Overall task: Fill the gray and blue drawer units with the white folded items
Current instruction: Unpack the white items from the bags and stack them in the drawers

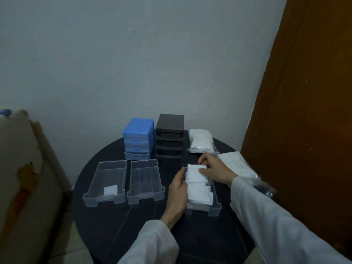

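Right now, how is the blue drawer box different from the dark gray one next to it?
The blue drawer unit has its drawers in; the dark gray drawer unit shows empty slots. The blue one is shorter and its bottom drawer sticks out a little; the gray one stands taller. Both sit at the back of the round black table.

We note a round dark table (106, 221) standing against a pale plastered wall (133, 54); a brown wooden door (308, 111) fills the right side; at the left edge we see a cream, worn object (22, 168) with orange stains, its nature unclear; pale floor tiles (76, 250) show beneath the table.
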`<state>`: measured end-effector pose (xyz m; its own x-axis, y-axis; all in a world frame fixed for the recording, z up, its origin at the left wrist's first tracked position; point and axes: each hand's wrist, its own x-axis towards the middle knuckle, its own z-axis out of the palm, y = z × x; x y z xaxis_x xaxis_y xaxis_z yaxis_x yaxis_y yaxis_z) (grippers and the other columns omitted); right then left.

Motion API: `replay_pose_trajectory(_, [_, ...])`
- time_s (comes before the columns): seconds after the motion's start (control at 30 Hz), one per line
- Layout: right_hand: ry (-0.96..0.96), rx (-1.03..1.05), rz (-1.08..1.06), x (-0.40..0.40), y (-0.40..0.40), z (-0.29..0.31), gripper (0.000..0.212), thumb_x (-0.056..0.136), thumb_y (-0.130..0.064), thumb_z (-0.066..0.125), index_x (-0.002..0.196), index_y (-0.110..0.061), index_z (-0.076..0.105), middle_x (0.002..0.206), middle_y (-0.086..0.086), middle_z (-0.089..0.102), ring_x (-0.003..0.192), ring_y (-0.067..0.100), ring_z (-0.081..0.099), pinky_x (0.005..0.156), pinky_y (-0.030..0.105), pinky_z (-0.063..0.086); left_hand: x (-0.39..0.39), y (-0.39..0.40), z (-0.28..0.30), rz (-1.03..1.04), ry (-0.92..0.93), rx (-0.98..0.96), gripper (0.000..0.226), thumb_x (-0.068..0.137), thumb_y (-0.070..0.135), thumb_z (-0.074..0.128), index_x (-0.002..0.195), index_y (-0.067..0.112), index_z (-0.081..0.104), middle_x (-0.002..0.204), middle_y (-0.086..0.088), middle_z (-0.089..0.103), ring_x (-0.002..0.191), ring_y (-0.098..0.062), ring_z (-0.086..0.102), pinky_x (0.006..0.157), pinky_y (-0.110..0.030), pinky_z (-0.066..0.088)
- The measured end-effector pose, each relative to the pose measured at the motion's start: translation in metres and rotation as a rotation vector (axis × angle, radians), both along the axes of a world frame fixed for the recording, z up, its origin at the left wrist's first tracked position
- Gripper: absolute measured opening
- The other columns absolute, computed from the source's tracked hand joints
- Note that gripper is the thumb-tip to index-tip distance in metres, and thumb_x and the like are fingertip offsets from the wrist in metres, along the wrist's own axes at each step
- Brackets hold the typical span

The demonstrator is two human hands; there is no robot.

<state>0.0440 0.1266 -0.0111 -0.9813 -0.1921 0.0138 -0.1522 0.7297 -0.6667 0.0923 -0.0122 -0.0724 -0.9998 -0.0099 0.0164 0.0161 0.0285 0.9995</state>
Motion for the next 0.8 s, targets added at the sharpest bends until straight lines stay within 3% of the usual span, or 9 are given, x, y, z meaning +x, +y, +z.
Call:
replay_pose_trajectory(0.1, [-0.018, 0.038, 0.019, -0.001, -0.002, -0.004, 0.012, 0.089, -0.012, 0.057, 0.099, -0.017, 0.052, 0.082, -0.007, 0.054, 0.079, 0.009, 0.051, 0.068, 0.017, 0.04, -0.001, 0.0, -0.002, 0.015, -0.001, 0.032, 0.044, 0.096, 0.009, 0.043, 0.138, 0.02, 0.042, 0.132, 0.002, 0.054, 0.116, -0.007, 0.053, 0.096, -0.022, 0.044])
replay_pose_trajectory(0.2, [0.031, 0.136, 0.067, 0.002, -0.004, -0.01, 0.009, 0.088, -0.015, 0.059, 0.096, -0.017, 0.06, 0.095, -0.002, 0.061, 0.077, 0.005, 0.052, 0.065, 0.01, 0.04, -0.003, 0.001, -0.005, 0.015, -0.003, 0.056, 0.044, 0.096, 0.009, 0.043, 0.139, 0.019, 0.041, 0.131, 0.001, 0.055, 0.116, -0.008, 0.054, 0.097, -0.024, 0.045])
replay_pose_trajectory(0.3, [0.168, 0.189, 0.036, 0.009, -0.005, -0.009, 0.011, 0.089, -0.018, 0.059, 0.098, -0.016, 0.065, 0.101, -0.005, 0.06, 0.093, 0.009, 0.056, 0.079, 0.015, 0.045, -0.004, 0.001, -0.006, 0.017, 0.003, 0.074, 0.043, 0.096, 0.008, 0.042, 0.138, 0.019, 0.042, 0.129, 0.005, 0.055, 0.11, -0.002, 0.055, 0.089, -0.016, 0.046])
replay_pose_trajectory(0.37, [0.272, 0.179, -0.057, 0.018, -0.007, -0.005, 0.017, 0.092, -0.02, 0.054, 0.104, -0.015, 0.065, 0.106, -0.002, 0.062, 0.099, 0.013, 0.057, 0.088, 0.029, 0.048, -0.004, 0.002, -0.006, 0.019, 0.007, 0.09, 0.043, 0.097, 0.007, 0.041, 0.138, 0.019, 0.041, 0.126, 0.008, 0.053, 0.106, 0.002, 0.053, 0.083, -0.011, 0.043])
replay_pose_trajectory(0.43, [0.308, 0.187, -0.063, 0.033, -0.009, -0.002, 0.025, 0.095, -0.021, 0.047, 0.115, -0.013, 0.06, 0.116, 0.001, 0.06, 0.107, 0.015, 0.055, 0.093, 0.031, 0.045, -0.004, 0.001, -0.005, 0.021, -0.002, 0.099, 0.043, 0.098, 0.008, 0.039, 0.14, 0.017, 0.039, 0.131, 0.007, 0.049, 0.109, -0.001, 0.052, 0.087, -0.012, 0.042])
replay_pose_trajectory(0.57, [0.175, 0.395, 0.104, 0.053, -0.018, -0.011, 0.041, 0.099, -0.03, 0.038, 0.138, -0.017, 0.039, 0.139, 0.002, 0.046, 0.124, 0.019, 0.045, 0.1, 0.034, 0.039, -0.005, 0.001, -0.005, 0.017, -0.012, 0.111, 0.044, 0.096, 0.001, 0.036, 0.138, 0.014, 0.041, 0.119, 0.009, 0.054, 0.085, 0.011, 0.057, 0.067, -0.003, 0.044])
replay_pose_trajectory(0.7, [0.245, 0.367, 0.095, 0.051, -0.02, -0.016, 0.037, 0.098, -0.027, 0.041, 0.132, -0.015, 0.047, 0.135, 0.001, 0.046, 0.124, 0.017, 0.043, 0.1, 0.03, 0.038, -0.004, 0.002, -0.005, 0.04, -0.012, 0.095, 0.046, 0.095, 0.0, 0.036, 0.139, 0.015, 0.041, 0.136, -0.001, 0.05, 0.111, -0.005, 0.051, 0.091, -0.016, 0.041])
replay_pose_trajectory(0.8, [0.249, 0.431, 0.14, 0.05, -0.021, -0.019, 0.039, 0.097, -0.028, 0.043, 0.133, -0.014, 0.046, 0.137, 0.002, 0.043, 0.127, 0.016, 0.038, 0.103, 0.027, 0.03, -0.003, 0.001, -0.005, 0.042, -0.007, 0.091, 0.047, 0.095, -0.001, 0.035, 0.139, 0.015, 0.041, 0.135, 0.0, 0.05, 0.114, -0.007, 0.05, 0.093, -0.017, 0.041])
